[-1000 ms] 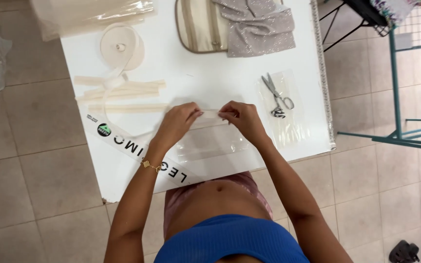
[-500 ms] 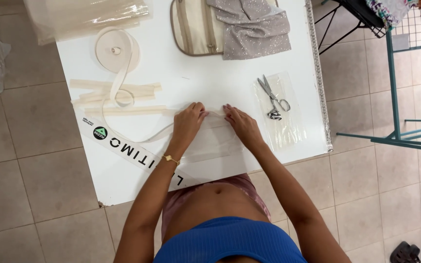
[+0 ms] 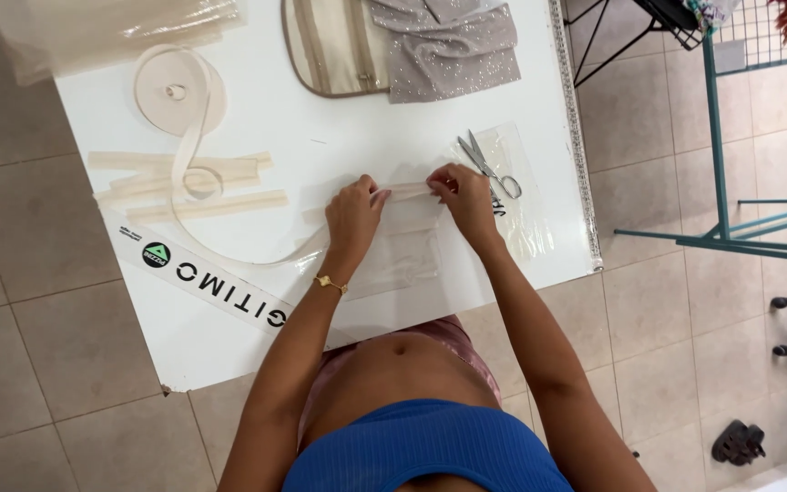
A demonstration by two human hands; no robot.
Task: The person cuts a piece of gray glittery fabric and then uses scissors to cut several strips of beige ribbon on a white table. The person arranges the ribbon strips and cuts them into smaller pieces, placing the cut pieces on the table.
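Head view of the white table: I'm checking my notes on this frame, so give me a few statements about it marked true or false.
1. Both hands, left hand and right hand, pinch one cream fabric strip. True.
2. The metal scissors are in the right hand. False: they lie on the white table beside it.
3. The cream ribbon roll sits left of the hands. True.
4. The grey sparkly cloth covers the scissors. False: it lies at the far edge.

Matt cloth strap (image 3: pixel 403 191); glossy plastic bag (image 3: pixel 393 255); metal scissors (image 3: pixel 489 169)
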